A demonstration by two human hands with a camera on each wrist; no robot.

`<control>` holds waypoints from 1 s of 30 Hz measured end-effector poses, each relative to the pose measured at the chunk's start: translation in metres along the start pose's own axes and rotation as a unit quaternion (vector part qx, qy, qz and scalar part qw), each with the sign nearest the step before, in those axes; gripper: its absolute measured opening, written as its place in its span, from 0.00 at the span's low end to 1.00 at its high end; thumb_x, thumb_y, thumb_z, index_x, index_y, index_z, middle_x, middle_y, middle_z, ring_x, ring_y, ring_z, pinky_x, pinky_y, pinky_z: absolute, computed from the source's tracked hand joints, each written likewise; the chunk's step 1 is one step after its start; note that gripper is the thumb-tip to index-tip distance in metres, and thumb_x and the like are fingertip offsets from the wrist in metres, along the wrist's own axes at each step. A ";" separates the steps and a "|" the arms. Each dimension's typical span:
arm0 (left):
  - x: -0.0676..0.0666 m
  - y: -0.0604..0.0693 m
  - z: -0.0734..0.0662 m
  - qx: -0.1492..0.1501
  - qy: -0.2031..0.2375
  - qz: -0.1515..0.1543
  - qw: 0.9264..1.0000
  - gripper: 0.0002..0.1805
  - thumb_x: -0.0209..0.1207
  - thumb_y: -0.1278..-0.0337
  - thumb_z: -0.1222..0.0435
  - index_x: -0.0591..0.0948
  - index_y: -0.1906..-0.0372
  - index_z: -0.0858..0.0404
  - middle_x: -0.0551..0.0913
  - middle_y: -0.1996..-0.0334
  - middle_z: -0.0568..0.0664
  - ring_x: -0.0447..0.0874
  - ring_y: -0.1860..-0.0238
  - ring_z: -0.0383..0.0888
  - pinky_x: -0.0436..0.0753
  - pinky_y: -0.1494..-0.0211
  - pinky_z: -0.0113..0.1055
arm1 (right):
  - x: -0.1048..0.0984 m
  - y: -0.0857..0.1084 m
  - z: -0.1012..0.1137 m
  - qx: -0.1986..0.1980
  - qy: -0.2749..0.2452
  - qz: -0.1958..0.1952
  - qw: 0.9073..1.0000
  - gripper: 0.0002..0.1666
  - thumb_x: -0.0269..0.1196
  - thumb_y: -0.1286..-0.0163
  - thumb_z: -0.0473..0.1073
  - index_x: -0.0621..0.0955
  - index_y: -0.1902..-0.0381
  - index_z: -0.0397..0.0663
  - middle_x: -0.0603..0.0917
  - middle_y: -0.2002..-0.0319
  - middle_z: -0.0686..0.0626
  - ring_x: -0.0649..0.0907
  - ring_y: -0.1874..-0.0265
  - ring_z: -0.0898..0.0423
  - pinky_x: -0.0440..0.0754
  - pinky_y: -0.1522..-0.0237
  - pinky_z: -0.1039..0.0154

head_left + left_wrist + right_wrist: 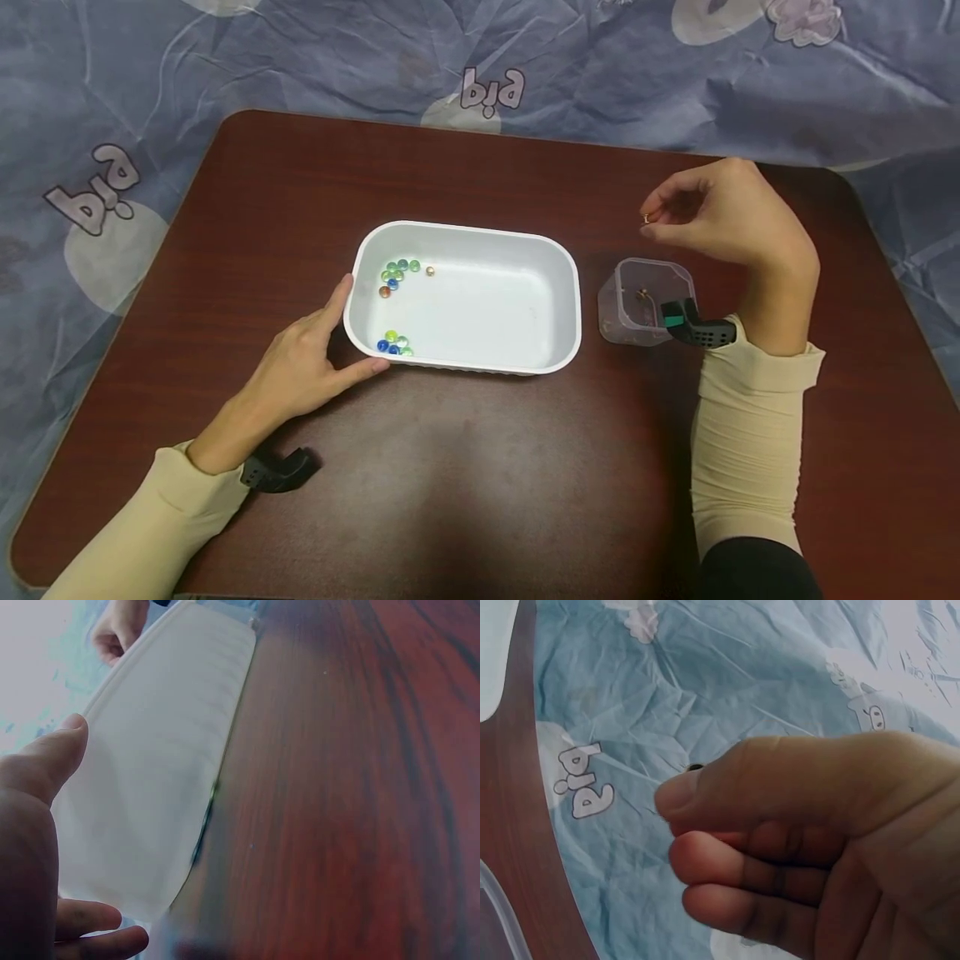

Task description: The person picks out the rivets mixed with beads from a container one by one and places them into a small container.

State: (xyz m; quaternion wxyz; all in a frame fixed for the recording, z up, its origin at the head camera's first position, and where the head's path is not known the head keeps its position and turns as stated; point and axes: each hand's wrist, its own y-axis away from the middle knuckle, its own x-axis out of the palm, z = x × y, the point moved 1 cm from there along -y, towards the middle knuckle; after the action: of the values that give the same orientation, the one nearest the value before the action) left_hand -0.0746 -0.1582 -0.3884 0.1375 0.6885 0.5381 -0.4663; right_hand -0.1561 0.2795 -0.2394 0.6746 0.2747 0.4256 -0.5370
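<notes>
A white rectangular tray [480,367] stands on the table with several glass marbles [392,284] by its left end, in two groups. Near the upper group lies a small gold bead-like piece [430,271]. My left hand [300,358] rests against the tray's left front corner, thumb on the front side, fingers along the left end. Over the table at the right, my right hand [731,212] pinches a tiny gold piece [646,218] between thumb and forefinger; in the right wrist view the thumb mostly hides it. Below that hand stands a clear plastic box [618,312].
Small gold pieces [642,294] lie in the clear box, which is partly covered by the right wrist camera [701,329]. The brown table [465,467] has rounded far corners. A blue-grey patterned cloth [337,58] lies beyond it.
</notes>
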 end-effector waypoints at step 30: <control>-0.002 0.000 -0.002 -0.017 -0.004 0.017 1.000 0.58 0.74 0.54 0.51 0.54 0.23 0.68 0.72 0.36 0.69 0.77 0.42 0.64 0.76 0.47 0.59 | -0.026 0.025 -0.016 0.079 0.023 0.037 0.996 0.12 0.76 0.44 0.41 0.87 0.62 0.46 0.88 0.73 0.60 0.83 0.75 0.70 0.71 0.69 0.78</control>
State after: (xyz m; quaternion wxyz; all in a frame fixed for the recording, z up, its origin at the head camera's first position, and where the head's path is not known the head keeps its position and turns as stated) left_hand -0.0735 -0.1581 -0.3864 0.1596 0.6933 0.5334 -0.4575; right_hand -0.1385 0.3125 -0.2267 0.6604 0.3548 0.3865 -0.5372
